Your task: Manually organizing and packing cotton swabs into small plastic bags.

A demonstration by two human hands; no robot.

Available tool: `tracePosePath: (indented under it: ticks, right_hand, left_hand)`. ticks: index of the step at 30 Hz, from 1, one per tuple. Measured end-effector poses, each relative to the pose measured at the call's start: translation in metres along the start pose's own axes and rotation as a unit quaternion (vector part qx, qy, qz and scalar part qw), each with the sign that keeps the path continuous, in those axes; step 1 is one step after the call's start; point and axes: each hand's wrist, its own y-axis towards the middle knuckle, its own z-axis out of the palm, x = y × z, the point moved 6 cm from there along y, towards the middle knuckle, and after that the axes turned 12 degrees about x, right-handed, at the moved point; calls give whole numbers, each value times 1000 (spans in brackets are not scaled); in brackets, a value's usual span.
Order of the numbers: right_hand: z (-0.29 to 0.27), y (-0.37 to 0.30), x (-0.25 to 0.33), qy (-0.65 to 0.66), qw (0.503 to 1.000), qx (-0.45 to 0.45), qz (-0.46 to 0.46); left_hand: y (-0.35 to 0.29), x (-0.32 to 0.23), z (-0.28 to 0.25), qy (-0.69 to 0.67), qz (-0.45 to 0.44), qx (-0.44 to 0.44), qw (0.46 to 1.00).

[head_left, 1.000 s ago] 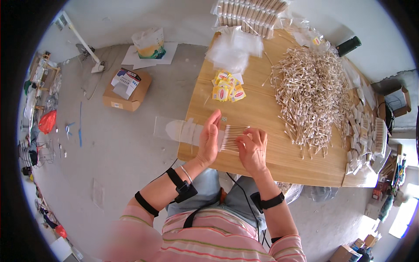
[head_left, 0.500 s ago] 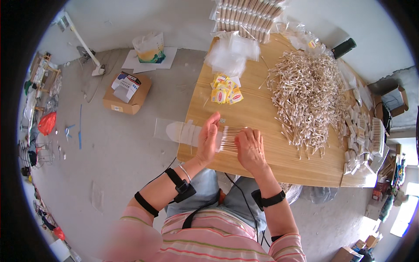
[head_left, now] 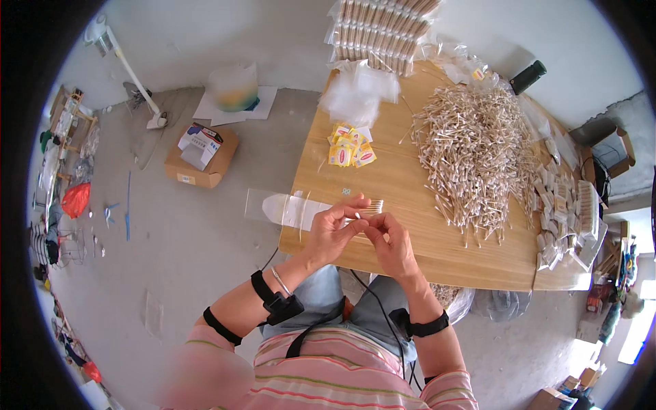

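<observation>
My two hands meet above the table's front edge. My left hand (head_left: 333, 231) pinches a cotton swab, whose white tip (head_left: 357, 215) shows at the fingertips. Beside it, my right hand (head_left: 394, 251) has its thumb and fingers closed on the same small spot. Behind the fingers, a row of cotton swabs (head_left: 375, 205) lies side by side on the wood, partly hidden by my hands. Left of them lies a clear plastic strip with a white rounded piece (head_left: 279, 209) on it, overhanging the table's left edge.
A big heap of loose cotton swabs (head_left: 475, 157) covers the table's right side. Yellow-and-white cards (head_left: 350, 147) and clear bags (head_left: 362, 96) lie at the far left. Packed swab bundles (head_left: 379, 34) stand behind. A cardboard box (head_left: 203, 166) sits on the floor.
My hands have come together over the row of swabs, where they were apart at its two ends. Both now pinch at a single swab raised from the row. The view has shifted slightly.
</observation>
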Motion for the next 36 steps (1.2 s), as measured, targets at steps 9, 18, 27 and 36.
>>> tracePosePath:
  ticks: [9, 18, 27, 36]
  right_hand:
    - [4, -32, 16, 196, 979, 45, -16]
    - [6, -61, 39, 382, 920, 70, -47]
    - [3, -77, 35, 335, 940, 65, -15]
    - [41, -81, 10, 313, 942, 122, 7]
  left_hand:
    - [-11, -40, 30, -40, -76, 44, 995]
    - [-19, -50, 53, -142, -94, 91, 981]
    - [-31, -71, 46, 35, -40, 63, 997]
    - [-66, -44, 28, 36, -123, 63, 990]
